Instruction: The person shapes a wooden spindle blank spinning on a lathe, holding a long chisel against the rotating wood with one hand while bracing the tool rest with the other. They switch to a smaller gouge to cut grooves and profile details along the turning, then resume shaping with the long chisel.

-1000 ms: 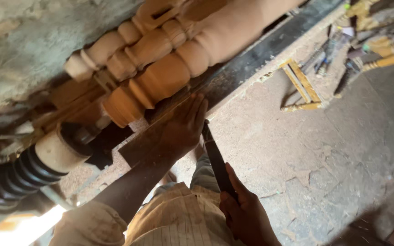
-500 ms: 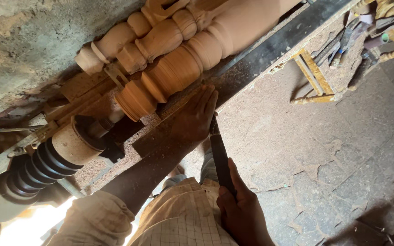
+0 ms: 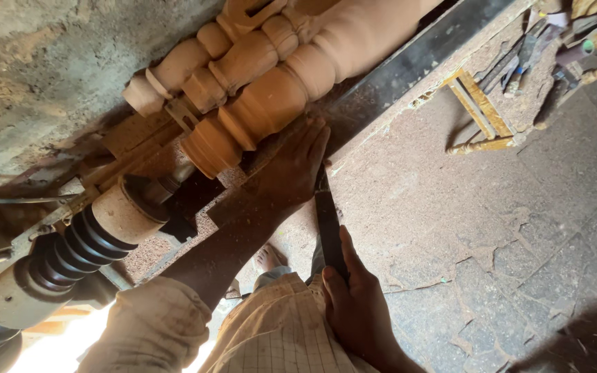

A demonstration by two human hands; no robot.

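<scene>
Against turned pale-wood spindle (image 3: 271,103) on lathe: left hand (image 3: 288,173), fingers flat, pressed over long dark flat-bladed chisel (image 3: 327,221); right hand (image 3: 357,304) wrapped around chisel's lower end. Beyond, yellow wooden frame (image 3: 478,114) on dusty floor.

One view only, from the head, looking steeply down and tilted, so the bench (image 3: 409,65) runs slantwise across the top. It sits close over the hands, with the floor (image 3: 492,228) filling the lower right.
</scene>
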